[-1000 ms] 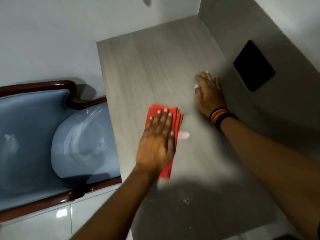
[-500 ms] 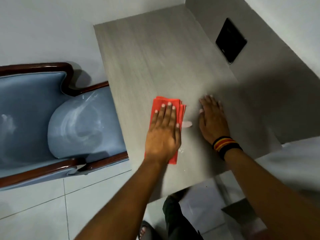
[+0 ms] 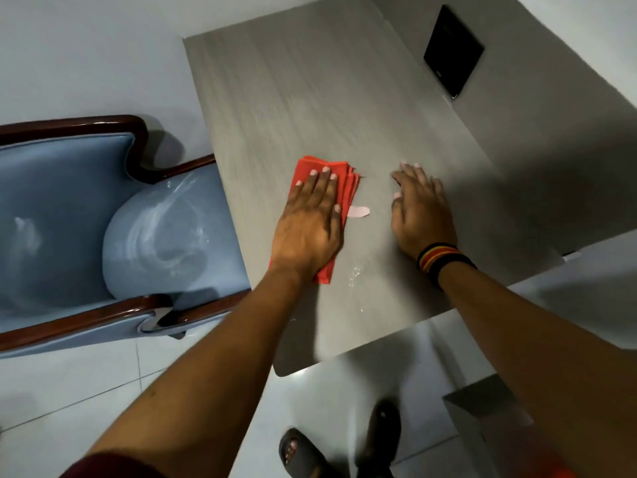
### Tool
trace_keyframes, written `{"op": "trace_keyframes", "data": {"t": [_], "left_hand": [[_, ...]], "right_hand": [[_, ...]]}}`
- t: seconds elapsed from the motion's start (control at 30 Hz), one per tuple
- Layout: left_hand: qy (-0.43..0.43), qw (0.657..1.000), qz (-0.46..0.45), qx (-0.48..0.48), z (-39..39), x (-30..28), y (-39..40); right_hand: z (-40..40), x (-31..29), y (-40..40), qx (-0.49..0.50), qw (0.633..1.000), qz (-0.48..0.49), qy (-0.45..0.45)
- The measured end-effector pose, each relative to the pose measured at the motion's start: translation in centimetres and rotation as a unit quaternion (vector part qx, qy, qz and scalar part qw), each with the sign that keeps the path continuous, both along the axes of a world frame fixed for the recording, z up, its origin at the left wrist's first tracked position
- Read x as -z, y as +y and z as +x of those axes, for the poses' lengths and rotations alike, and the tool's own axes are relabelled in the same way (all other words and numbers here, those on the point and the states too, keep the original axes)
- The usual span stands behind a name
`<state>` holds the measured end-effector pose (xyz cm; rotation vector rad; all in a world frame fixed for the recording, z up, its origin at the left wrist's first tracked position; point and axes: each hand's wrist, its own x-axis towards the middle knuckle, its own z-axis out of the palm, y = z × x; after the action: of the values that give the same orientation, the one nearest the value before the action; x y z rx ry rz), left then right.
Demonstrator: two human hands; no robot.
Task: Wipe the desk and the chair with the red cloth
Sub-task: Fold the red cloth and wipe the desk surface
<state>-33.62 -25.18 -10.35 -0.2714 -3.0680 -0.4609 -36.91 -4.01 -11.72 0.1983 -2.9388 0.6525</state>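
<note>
The folded red cloth (image 3: 307,169) lies flat on the grey wood-grain desk (image 3: 310,98), near the middle of its left half. My left hand (image 3: 310,222) presses palm-down on the cloth with fingers spread and covers most of it. A small pale pink tag (image 3: 358,212) sticks out at the cloth's right edge. My right hand (image 3: 418,208), with a striped wristband, rests flat on the bare desk just right of the cloth and holds nothing. The blue padded chair (image 3: 62,208) with a dark wooden frame stands to the left of the desk.
A black rectangular panel (image 3: 453,51) sits on the grey wall behind the desk at the upper right. Small wet specks (image 3: 355,274) show on the desk near the cloth's lower end. My feet in dark slippers (image 3: 303,453) stand on the pale tiled floor below the desk's near edge.
The view has pulled back and tilted down, so the desk's near edge and my feet came into sight. My right hand slid nearer to the cloth. My left hand stays pressed on the cloth.
</note>
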Motion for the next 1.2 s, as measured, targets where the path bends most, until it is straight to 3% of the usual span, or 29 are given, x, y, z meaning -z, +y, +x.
{"op": "trace_keyframes", "data": {"t": [0.27,0.57,0.73,0.93,1.2], "left_hand": [[-0.006,0.988,0.030,-0.149,12.6,1.2,7.8],[-0.016,0.991,0.009,-0.133,2.4,0.5,6.7],[0.006,0.996,0.019,-0.085,8.9,0.6,6.1],[0.001,0.978,0.049,-0.204,12.0,0.5,2.5],[0.020,0.974,0.046,-0.219,0.8,0.1,-6.5]], "right_hand": [[0.4,-0.6,0.0,-0.006,0.999,0.030,-0.020],[0.0,0.2,0.1,0.003,0.999,0.041,-0.015],[0.1,0.2,-0.1,-0.011,0.999,0.036,-0.012],[0.4,0.2,0.2,-0.011,1.000,0.011,-0.013],[0.1,0.3,0.2,-0.008,1.000,-0.003,0.008]]}}
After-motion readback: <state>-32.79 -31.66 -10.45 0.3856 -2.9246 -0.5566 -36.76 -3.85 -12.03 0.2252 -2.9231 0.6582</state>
